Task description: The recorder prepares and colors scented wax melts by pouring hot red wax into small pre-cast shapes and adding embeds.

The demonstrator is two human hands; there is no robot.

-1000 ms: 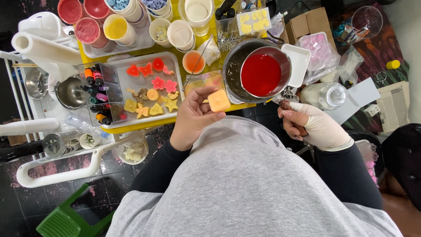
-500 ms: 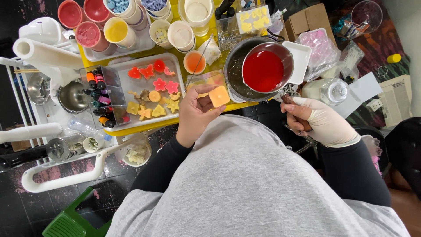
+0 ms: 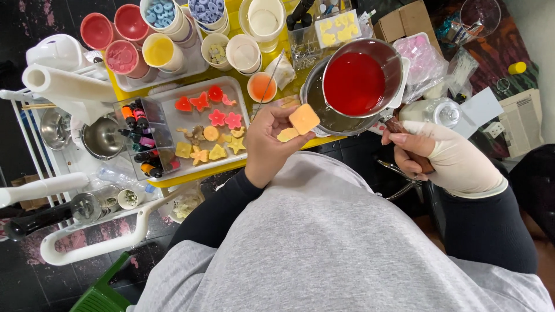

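At the worktop's left edge we see a white paper roll (image 3: 66, 85) lying on its side, with a small steel bowl (image 3: 103, 137) just below it. Beside these stands a clear box of dye bottles (image 3: 141, 138), touching the left side of a white tray (image 3: 228, 86). The tray carries red, pink and yellow moulded shapes (image 3: 211, 130), among them stars and hearts. Along the far edge, behind the tray, we see cups (image 3: 162, 51) holding red, pink, yellow and blue contents.

Near the front edge, our left hand (image 3: 267, 144) is raised just above the yellow worktop (image 3: 234, 8). Its grip is closed on an orange square block (image 3: 304, 119), pinched between thumb and fingertips; a paler yellow piece (image 3: 287, 134) lies under the fingers of the same hand. The block sits just beside the rim of a steel pot (image 3: 315, 98).

Inside that pot rests a smaller pan of red liquid (image 3: 354, 84), toward the worktop's right edge. Our right hand (image 3: 439, 156), in a pale glove, is beyond the front right corner; its grip is wrapped around the dark pan handle (image 3: 399, 128).
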